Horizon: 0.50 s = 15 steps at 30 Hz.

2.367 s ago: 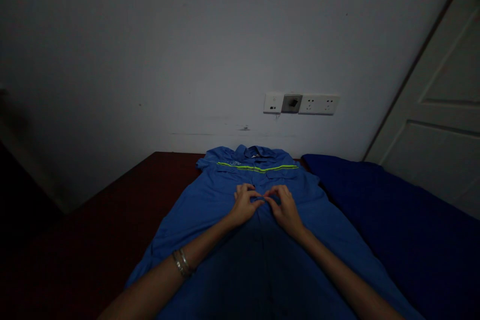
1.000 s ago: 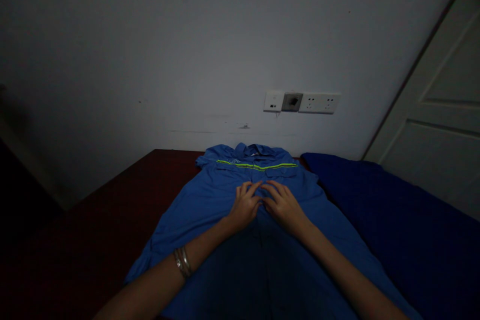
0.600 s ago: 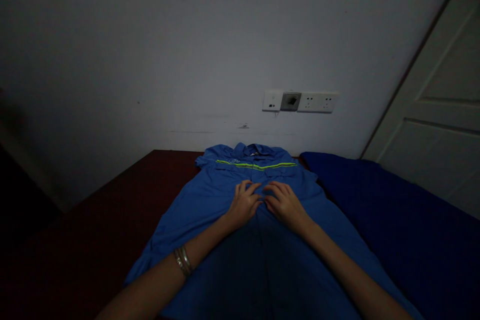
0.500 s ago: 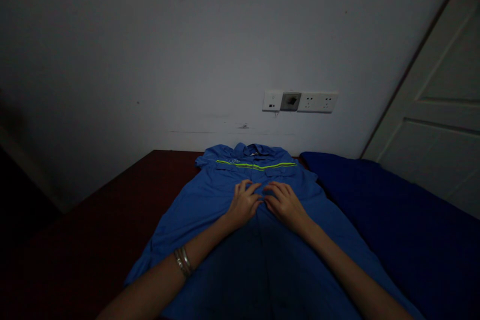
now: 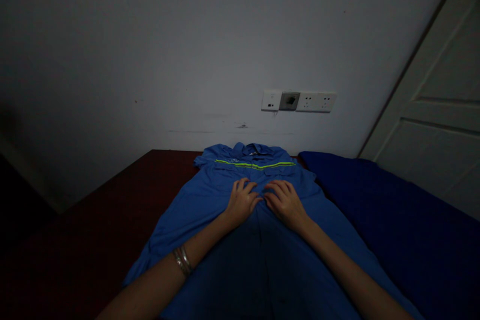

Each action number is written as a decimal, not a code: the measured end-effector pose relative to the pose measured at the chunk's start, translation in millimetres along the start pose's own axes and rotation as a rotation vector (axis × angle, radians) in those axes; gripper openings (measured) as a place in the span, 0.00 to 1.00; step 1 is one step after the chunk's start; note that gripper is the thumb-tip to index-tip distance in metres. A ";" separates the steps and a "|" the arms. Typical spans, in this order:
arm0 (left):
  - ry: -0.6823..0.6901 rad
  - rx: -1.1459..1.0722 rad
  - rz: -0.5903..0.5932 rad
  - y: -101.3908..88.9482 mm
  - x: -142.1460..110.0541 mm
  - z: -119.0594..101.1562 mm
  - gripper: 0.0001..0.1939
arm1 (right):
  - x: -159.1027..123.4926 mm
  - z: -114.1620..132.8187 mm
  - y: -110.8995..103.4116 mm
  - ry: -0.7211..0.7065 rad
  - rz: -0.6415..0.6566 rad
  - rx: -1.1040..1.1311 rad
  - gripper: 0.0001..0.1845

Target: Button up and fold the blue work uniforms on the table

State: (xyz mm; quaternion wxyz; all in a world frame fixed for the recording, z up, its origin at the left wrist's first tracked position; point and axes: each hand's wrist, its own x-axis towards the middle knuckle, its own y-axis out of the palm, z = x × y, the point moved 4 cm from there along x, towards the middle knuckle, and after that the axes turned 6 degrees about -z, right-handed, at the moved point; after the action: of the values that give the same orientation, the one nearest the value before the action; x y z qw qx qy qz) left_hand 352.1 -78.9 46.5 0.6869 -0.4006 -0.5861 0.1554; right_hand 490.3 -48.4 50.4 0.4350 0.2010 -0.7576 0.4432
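- The blue work coverall (image 5: pixel 210 205) lies flat and face up on a dark red bench (image 5: pixel 150 190), collar toward the wall, and runs down toward the person's body.
- The left hand (image 5: pixel 242 202) and right hand (image 5: pixel 285 205) both sit palm-down on the middle of the front, just under the chest pockets, one either side of the centre line.
- Grip's open on both: fingers loosely spread and pressing on the cloth, no pinching that I can see. Fingertips are close but not touching.
- My read on the step: flattening out the front of the coverall along that centre line.
- Next move, I'd say, calls for open palms working any ridge out toward the sides. The lower front is too dark to judge properly.
- A lime reflective stripe (image 5: pixel 255 164) crosses the chest, and bangles (image 5: pixel 181 261) sit on the left wrist.
- Dark blue bedding (image 5: pixel 393 210) lies just right of the coverall, under a wall socket panel (image 5: pixel 299 101), with a white panelled door (image 5: pixel 423 75) further right.
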 end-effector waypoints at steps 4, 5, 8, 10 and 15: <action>-0.024 -0.016 -0.015 2.6 -1.9 3.2 0.11 | -0.2 0.6 1.3 0.007 -0.018 -0.010 0.06; -0.034 -0.024 -0.020 3.2 -2.7 4.0 0.11 | -0.5 1.0 1.6 0.008 -0.022 -0.008 0.06; -0.057 -0.056 -0.035 5.0 -4.8 5.5 0.11 | -2.2 1.6 1.8 0.007 -0.030 0.011 0.06; -0.067 -0.083 -0.041 6.0 -5.7 6.0 0.11 | -4.0 0.7 1.6 0.014 -0.018 0.043 0.07; -0.082 -0.129 -0.061 7.5 -5.8 6.6 0.10 | -9.1 -10.2 -0.6 0.136 -0.008 0.106 0.10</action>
State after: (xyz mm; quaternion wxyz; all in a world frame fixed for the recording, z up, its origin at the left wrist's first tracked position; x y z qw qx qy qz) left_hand 346.4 -75.7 37.1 0.6394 -0.4195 -0.6344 0.1126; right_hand 500.6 -40.8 45.4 0.4759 0.1965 -0.7009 0.4936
